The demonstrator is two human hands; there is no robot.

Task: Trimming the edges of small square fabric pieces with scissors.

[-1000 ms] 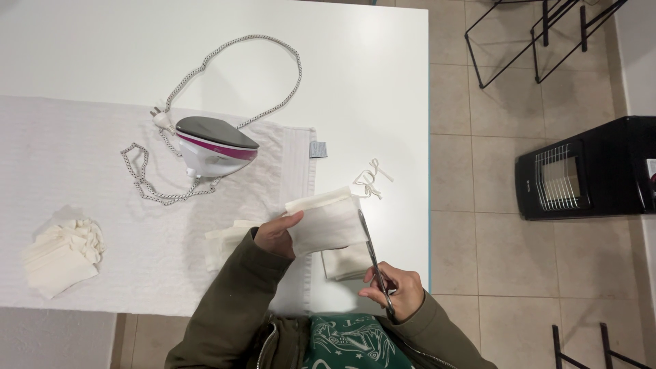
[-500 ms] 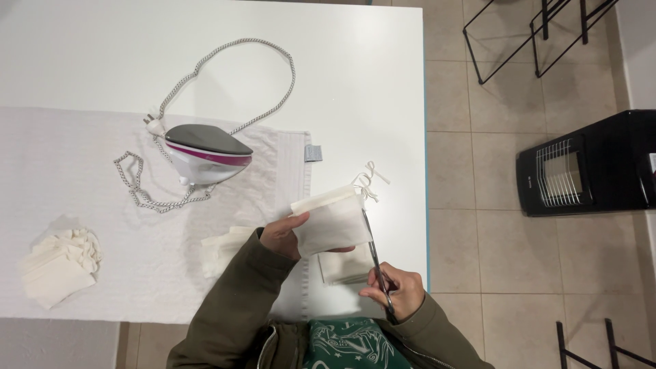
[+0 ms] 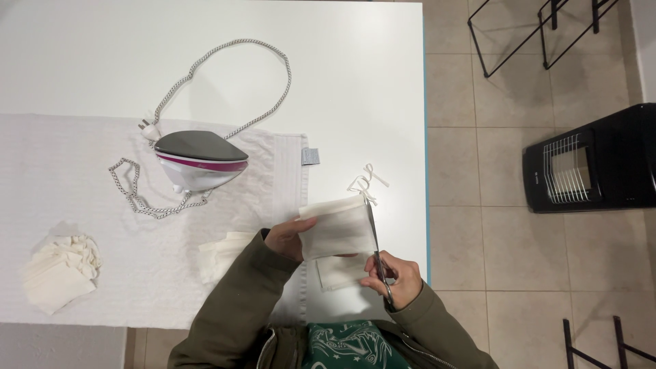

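Note:
My left hand (image 3: 288,238) holds a small cream cloth pouch (image 3: 338,229) up above the white table (image 3: 355,82), pinching its left side. My right hand (image 3: 396,277) grips metal scissors (image 3: 375,242), whose blades run along the pouch's right edge. Thin cream drawstrings (image 3: 367,180) stick out from the pouch's upper right corner. A second cream pouch (image 3: 336,271) lies flat on the table under the held one.
A grey, white and pink iron (image 3: 198,161) with a braided cord (image 3: 225,68) rests on a white towel (image 3: 75,198). Cream pouches lie at the left (image 3: 58,275) and beside my sleeve (image 3: 222,251). A black heater (image 3: 588,160) stands on the tiled floor.
The scissors have slid up along the pouch's right edge, and my right hand has moved closer to the pouch. The pouch has shifted slightly right and down.

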